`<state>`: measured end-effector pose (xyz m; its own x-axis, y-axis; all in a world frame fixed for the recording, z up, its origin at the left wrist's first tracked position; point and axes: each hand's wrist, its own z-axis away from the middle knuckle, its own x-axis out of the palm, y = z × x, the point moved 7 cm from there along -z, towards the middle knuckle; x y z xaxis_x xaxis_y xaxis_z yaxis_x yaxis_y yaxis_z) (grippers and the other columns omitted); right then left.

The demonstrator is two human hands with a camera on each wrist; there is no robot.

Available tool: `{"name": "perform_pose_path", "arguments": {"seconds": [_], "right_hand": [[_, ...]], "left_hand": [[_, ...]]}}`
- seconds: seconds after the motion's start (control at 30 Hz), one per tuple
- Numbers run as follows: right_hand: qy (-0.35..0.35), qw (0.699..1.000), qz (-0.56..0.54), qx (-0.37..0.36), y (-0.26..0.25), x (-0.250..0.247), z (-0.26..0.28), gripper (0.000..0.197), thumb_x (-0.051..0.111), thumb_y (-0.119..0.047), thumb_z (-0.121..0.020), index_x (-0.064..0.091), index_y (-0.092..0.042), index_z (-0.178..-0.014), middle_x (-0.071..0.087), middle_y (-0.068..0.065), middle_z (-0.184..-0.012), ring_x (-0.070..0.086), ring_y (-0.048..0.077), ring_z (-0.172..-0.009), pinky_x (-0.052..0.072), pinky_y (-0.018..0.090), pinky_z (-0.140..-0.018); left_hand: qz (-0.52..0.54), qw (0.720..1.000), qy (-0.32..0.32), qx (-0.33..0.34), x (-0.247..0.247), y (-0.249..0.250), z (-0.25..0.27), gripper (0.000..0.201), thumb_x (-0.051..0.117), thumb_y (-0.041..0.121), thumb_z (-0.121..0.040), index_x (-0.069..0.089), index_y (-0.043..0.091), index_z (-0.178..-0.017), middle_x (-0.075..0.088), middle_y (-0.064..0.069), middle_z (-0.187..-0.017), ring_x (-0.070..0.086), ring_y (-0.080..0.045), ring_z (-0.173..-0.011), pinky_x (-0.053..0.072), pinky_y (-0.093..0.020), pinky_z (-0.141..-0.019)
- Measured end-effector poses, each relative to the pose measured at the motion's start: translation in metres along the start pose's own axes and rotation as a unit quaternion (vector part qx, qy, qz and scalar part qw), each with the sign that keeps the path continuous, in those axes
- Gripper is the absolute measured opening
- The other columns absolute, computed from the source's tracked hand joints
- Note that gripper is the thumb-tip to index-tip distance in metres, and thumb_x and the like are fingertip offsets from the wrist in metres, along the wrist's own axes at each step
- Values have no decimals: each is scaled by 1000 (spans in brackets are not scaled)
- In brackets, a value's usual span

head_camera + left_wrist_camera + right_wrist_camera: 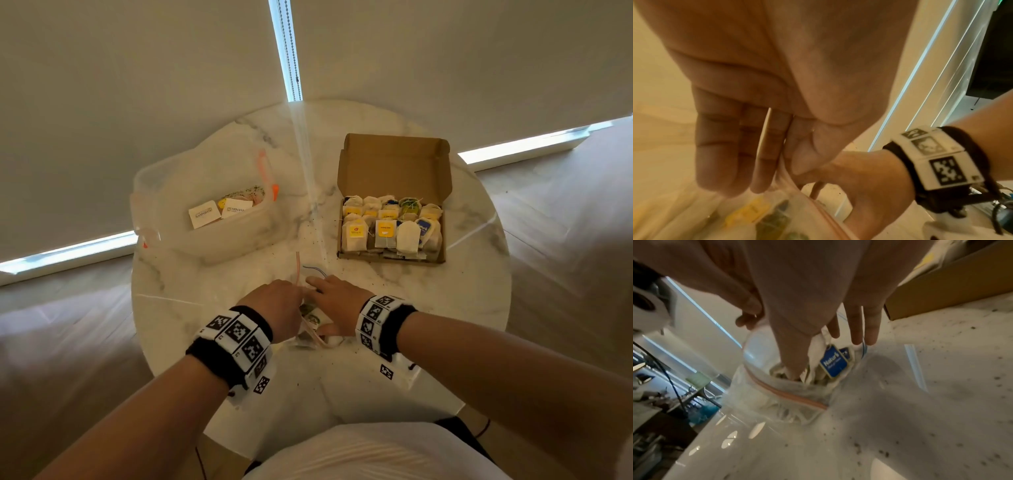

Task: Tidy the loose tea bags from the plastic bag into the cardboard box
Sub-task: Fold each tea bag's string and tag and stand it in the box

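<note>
Fingers of the right hand reach into the mouth of the plastic bag, thumb and forefinger pinching a tea bag with a blue tag; the other fingers lie straight. At the bag's nine o'clock rim, the left hand pinches the seal strip. From the head view, the bag sits at the table's six o'clock edge, the cardboard box at two o'clock, a clear tub at ten, with bare marble between them. Only the right wrist view shows the blue tag; the head view hides it under both hands.
</note>
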<state>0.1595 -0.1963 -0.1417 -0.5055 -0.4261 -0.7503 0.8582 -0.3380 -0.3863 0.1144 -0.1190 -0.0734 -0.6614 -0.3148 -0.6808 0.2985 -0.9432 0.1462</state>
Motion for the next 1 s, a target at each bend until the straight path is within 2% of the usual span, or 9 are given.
{"name": "perform_pose_path", "arguments": {"seconds": [0.07,0.17,0.33,0.43,0.53,0.63,0.77,0.9,1.0], "right_hand": [[1,999,35,-3,-3,2,-6,87,70,-44,-83,20,-17,-149,28,10,-149,36,33,-126,43,45,-101],[6,999,28,15,-2,1,-13,78,70,-38,-84,27,-18,-146,40,9,-133,41,31,-116,44,40,-90],[3,997,-58,42,5,2,-16,55,70,-26,-86,45,-29,-135,46,8,-112,52,30,-99,44,36,-72],[9,994,-90,57,9,-2,-16,50,67,-23,-87,51,-31,-133,46,5,-104,56,32,-98,44,35,-74],[11,990,-118,72,11,-4,-16,57,74,-26,-82,49,-30,-133,49,5,-113,55,29,-104,46,35,-79],[2,992,-110,64,5,-4,-17,63,78,-30,-77,45,-30,-132,50,5,-115,54,26,-102,50,37,-82],[-6,993,-86,75,0,-10,-19,48,72,-27,-84,53,-26,-129,55,5,-114,59,29,-102,52,39,-84],[-1,992,-101,70,-2,-15,-22,27,67,-26,-88,66,-20,-115,66,8,-106,64,30,-99,54,38,-84],[22,985,-155,67,1,-17,-21,27,71,-25,-86,73,-21,-112,71,7,-103,64,26,-95,53,35,-84]], "left_hand": [[17,1000,8,4,1,1,2,27,45,13,-93,61,15,-114,62,-9,-111,62,-26,-96,48,-32,-74],[33,999,17,8,1,2,2,16,45,13,-94,59,14,-102,62,-10,-107,60,-24,-89,42,-29,-69],[71,997,35,24,0,3,1,25,45,12,-94,64,16,-110,59,-3,-92,59,-22,-82,44,-28,-68],[78,996,51,16,0,0,1,26,46,15,-94,66,15,-110,65,-7,-102,63,-24,-90,52,-32,-75],[83,995,60,11,-1,-3,1,26,48,18,-95,66,12,-113,65,-8,-108,64,-25,-96,54,-37,-84],[85,993,74,18,-3,-2,2,25,48,18,-95,64,13,-115,65,-7,-108,63,-25,-96,53,-36,-83],[95,993,70,11,1,-5,2,24,49,20,-94,68,13,-108,65,-6,-105,65,-24,-92,55,-38,-83],[103,992,77,11,1,-7,3,26,49,22,-95,70,13,-109,66,-6,-106,65,-23,-93,55,-37,-83],[106,991,83,5,1,-9,3,27,49,23,-96,70,11,-108,66,-7,-106,65,-23,-94,55,-38,-84]]}}
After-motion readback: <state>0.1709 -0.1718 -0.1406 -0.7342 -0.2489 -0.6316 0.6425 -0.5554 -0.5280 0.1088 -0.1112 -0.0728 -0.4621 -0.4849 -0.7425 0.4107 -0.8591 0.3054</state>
